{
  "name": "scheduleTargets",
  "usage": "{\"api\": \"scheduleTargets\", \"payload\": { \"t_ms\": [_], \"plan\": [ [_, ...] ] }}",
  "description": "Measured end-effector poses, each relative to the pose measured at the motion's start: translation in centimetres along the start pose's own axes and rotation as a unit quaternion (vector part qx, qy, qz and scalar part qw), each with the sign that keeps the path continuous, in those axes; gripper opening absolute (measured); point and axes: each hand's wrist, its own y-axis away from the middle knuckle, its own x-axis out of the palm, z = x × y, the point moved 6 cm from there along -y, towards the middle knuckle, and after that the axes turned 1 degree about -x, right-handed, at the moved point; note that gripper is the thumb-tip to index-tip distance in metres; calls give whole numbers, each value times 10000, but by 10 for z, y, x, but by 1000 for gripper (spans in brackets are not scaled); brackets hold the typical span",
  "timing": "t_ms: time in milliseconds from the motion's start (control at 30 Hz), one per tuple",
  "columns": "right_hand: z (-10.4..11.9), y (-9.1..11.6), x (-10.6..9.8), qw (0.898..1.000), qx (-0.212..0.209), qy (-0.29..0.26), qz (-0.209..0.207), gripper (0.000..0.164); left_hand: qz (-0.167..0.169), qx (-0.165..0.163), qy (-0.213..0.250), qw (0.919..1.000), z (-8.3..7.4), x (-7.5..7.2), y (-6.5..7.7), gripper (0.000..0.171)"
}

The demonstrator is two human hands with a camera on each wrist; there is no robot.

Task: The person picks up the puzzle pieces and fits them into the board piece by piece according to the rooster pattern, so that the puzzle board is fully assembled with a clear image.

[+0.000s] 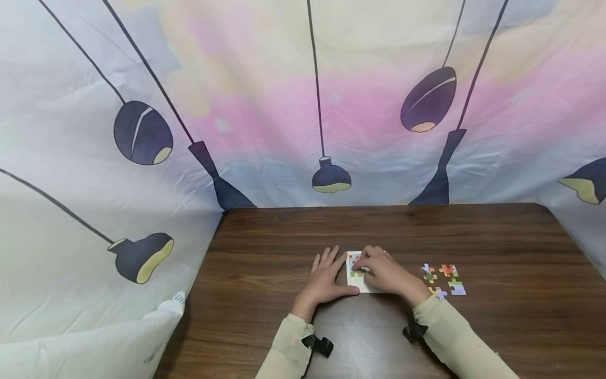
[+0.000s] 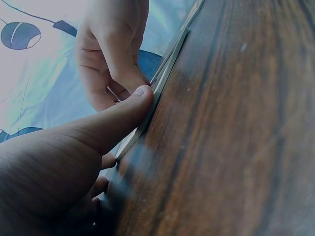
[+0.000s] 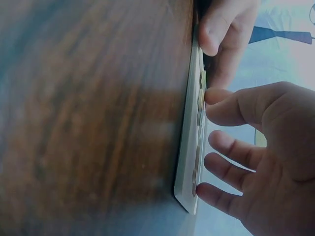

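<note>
A small white puzzle board (image 1: 352,282) lies on the table, with colourful jigsaw pieces (image 1: 353,258) on its upper left part. My left hand (image 1: 325,280) is spread flat beside it. Its thumb touches the board's near edge and its straight index finger reaches along the left side. Over the board, my right hand (image 1: 387,269) pinches a puzzle piece between thumb and index finger, close to the surface. That piece is mostly hidden by the fingers. In the right wrist view, the thin pieces (image 3: 201,101) show edge-on along the board, and the other right fingers hover over or touch it.
Several loose jigsaw pieces (image 1: 457,287) lie on the brown wooden table (image 1: 265,237), to the right of my right hand. A fabric backdrop (image 1: 265,105) printed with lamps hangs behind the table and on its left. Both wrists wear black straps (image 1: 318,345).
</note>
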Motion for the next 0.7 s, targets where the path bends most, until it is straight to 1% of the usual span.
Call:
{"api": "scheduleTargets", "payload": {
  "t_ms": [300, 533, 700],
  "plan": [
    [-3, -1, 2, 9999, -89, 88, 52, 35, 15, 28, 29, 10000, -2, 0, 1, 102],
    [0, 1, 5, 9994, -167, 195, 243, 36, 44, -24, 24, 10000, -1, 1, 3, 102],
    [5, 1, 3, 9986, -190, 364, 332, 34, -39, 90, -13, 10000, -2, 0, 3, 101]
  ]
}}
